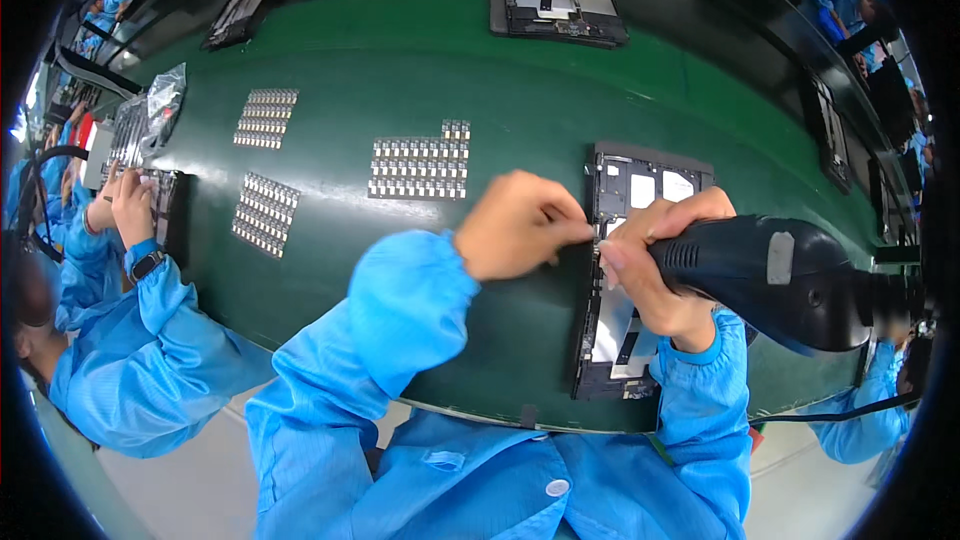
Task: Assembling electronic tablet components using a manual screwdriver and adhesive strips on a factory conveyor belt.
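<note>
Left hand (520, 225): thumb and fingertips pinched together at the left long edge of the opened tablet (605, 325). Blurred; can't tell whether a small part sits between them.

Right hand (660, 265): bent over the tablet's middle, fingers curled, thumb toward the same edge. Partly behind the black scanner-shaped device (770, 280); grip can't be told.

Tablet lies on the green table, long side running away from the wearer, insides exposed.

Risks, my judgement: both hands crowd one spot, so a slip of the pinch could scrape or bend something along that edge. Pressing there may also skid the tablet, as nothing visible clamps it. The black device overhangs its right side; a lifted right wrist could knock it.

Left of the tablet, a block of small parts (418, 168) lies loose-looking, near the left forearm's side; a dragging sleeve (410, 295) might scatter its rows.
</note>
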Available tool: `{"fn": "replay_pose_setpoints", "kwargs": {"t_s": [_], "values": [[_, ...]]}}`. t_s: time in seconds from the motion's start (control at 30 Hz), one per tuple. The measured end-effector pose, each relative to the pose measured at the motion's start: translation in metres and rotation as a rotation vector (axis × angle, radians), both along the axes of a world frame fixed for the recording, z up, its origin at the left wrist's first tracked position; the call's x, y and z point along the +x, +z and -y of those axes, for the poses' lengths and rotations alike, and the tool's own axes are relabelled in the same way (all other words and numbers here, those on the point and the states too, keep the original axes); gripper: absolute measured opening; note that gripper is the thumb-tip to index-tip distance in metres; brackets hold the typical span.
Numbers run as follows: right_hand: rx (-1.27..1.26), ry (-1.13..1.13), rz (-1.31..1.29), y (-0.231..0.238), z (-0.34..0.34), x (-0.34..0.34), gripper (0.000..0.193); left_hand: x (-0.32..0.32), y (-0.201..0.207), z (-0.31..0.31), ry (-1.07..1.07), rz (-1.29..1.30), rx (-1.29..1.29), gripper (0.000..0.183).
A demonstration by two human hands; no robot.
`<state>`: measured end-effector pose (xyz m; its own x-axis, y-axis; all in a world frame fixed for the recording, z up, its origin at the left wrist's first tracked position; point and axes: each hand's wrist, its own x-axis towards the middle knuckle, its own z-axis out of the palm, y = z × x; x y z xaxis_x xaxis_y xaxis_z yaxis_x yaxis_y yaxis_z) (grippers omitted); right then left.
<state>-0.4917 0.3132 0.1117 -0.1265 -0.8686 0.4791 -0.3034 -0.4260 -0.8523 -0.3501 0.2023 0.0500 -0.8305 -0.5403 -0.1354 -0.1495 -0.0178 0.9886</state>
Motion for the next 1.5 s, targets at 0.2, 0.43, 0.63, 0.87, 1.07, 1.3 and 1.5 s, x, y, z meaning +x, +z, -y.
{"fn": "replay_pose_setpoints", "kwargs": {"t_s": [0.2, 0.43, 0.63, 0.87, 1.07, 1.3, 1.5], "values": [[-0.009, -0.104, 0.096, 0.011, -0.007, -0.012, 0.040, 0.055, 0.023, 0.075, 0.297, 0.422, -0.917, 0.041], [-0.322, -0.361, 0.230, 0.037, -0.070, -0.092, 0.046, 0.063, 0.026, 0.090, 0.141, 0.522, -0.716, 0.040], [-0.275, -0.645, 0.414, 0.007, -0.112, -0.120, 0.034, 0.032, 0.023, 0.078, 0.149, 0.349, -0.290, 0.026], [-0.238, -0.690, 0.399, -0.013, -0.109, -0.125, 0.030, 0.034, 0.010, 0.072, 0.165, 0.409, -0.426, 0.017], [-0.183, -0.677, 0.381, -0.014, -0.109, -0.131, 0.027, 0.019, 0.021, 0.037, 0.246, 0.142, -1.033, 0.016], [-0.199, -0.659, 0.409, -0.020, -0.105, -0.126, 0.026, -0.007, 0.015, -0.018, 0.111, 0.092, -0.875, 0.012], [-0.152, -0.655, 0.324, -0.020, -0.105, -0.127, 0.034, -0.025, 0.012, -0.031, 0.070, 0.084, -0.830, 0.013]]}}
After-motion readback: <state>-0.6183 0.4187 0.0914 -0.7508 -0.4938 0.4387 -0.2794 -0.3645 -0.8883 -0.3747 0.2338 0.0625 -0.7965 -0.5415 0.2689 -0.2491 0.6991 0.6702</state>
